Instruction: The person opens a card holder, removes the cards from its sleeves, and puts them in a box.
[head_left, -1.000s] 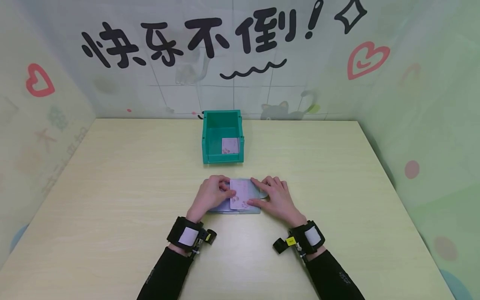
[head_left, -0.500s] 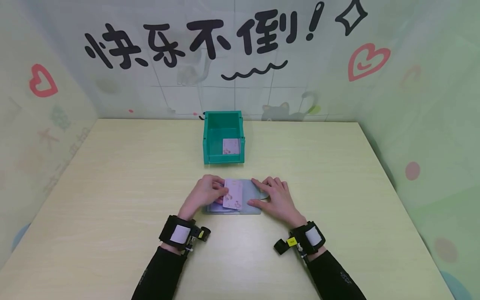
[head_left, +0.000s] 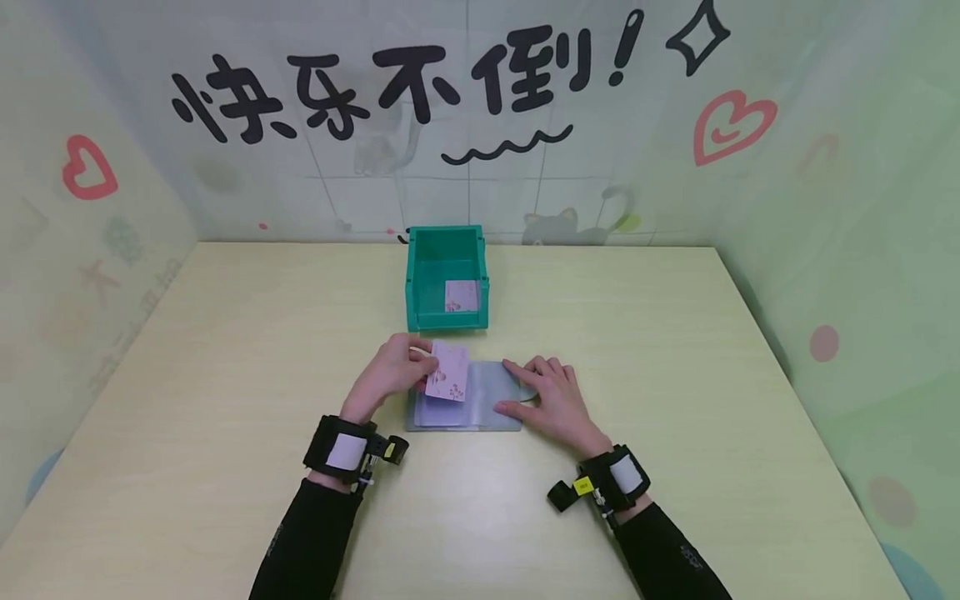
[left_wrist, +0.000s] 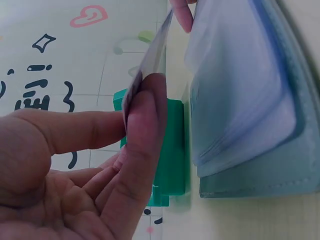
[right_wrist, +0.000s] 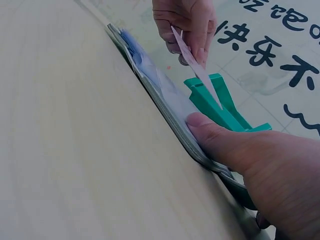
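My left hand [head_left: 395,365] pinches a pink printed card [head_left: 448,372] between thumb and fingers. The card is raised and tilted over the left part of an opened card holder [head_left: 498,375]. In the left wrist view the card [left_wrist: 150,65] shows nearly edge-on, beside the clear plastic sleeves [left_wrist: 240,85] and pale blue stitched cover. My right hand [head_left: 553,404] rests on the holder's right side, thumb and index finger spread apart. In the right wrist view its thumb [right_wrist: 210,135] presses on the holder's inner face; its other fingers are mostly hidden there.
A green open bin [head_left: 418,319] stands just behind the holder, with another pink card [head_left: 461,296] in it. The light wood table [head_left: 247,350] meets printed walls at the back and both sides.
The left hand has lifted the pink card off the holder's right page and carried it left and back. The right hand has stayed in place on the holder.
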